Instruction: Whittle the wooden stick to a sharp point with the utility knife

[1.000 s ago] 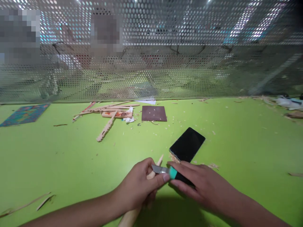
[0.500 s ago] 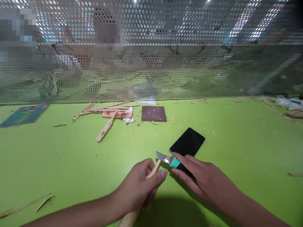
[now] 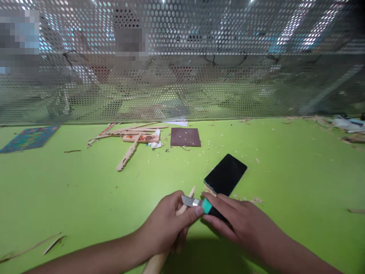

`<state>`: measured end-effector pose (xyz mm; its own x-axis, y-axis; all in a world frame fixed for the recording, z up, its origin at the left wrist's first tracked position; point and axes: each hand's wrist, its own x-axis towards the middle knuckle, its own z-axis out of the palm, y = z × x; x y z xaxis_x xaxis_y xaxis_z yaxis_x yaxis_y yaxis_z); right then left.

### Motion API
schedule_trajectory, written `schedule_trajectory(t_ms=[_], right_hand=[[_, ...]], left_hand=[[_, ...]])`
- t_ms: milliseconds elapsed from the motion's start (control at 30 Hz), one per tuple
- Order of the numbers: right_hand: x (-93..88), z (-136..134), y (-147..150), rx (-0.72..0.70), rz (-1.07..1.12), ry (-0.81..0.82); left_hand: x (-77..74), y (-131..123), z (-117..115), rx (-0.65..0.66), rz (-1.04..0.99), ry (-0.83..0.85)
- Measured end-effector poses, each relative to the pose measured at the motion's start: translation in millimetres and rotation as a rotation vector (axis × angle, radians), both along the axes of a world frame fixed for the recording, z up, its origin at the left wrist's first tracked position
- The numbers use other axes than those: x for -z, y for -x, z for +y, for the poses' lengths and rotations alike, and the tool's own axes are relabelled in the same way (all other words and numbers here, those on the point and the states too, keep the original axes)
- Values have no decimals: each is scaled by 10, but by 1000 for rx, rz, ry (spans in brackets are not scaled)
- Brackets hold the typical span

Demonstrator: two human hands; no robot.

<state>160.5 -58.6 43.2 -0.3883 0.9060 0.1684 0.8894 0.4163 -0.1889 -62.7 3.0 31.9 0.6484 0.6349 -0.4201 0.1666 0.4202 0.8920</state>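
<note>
My left hand is wrapped round a pale wooden stick, whose thin pointed tip sticks out past the fingers and whose thicker end shows below the palm. In my right hand is a utility knife with a black and teal handle. Its short blade lies across the stick just below the tip, close to my left thumb, which touches or nearly touches the teal collar. A black smartphone lies flat just beyond my right fingers, with wood shavings by its near edge.
A perforated metal screen stands along the back of the green table. Before it lie carved wooden sticks, a dark brown square sheet and a patterned sheet. Wood scraps lie at the near left, plastic wrapping far right.
The knife blade has moved from the stick's tip down along it, toward my left thumb. My right hand came nearer with it, uncovering shavings beside the phone. My left hand stays put.
</note>
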Motion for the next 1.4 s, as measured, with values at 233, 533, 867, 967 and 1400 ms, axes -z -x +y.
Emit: schedule_trajectory(t_ms=[233,533,867,967,1400], right_hand=[[-29,38,-64,71,22,-27],[4,13,-1,9,50,59],[-15,48,-104,180,206,-65],[-11,43,-138,202,301,-10],[-203,-118,82,577,872,511]], left_hand=[[10,-5,-9,5,14,2],[-24,-26,-32,-11,26,-41],[-14,-13,-3,15,-60,34],[-13,-3,45,34,-153,55],[-111,-51,58,-153,-342,411]])
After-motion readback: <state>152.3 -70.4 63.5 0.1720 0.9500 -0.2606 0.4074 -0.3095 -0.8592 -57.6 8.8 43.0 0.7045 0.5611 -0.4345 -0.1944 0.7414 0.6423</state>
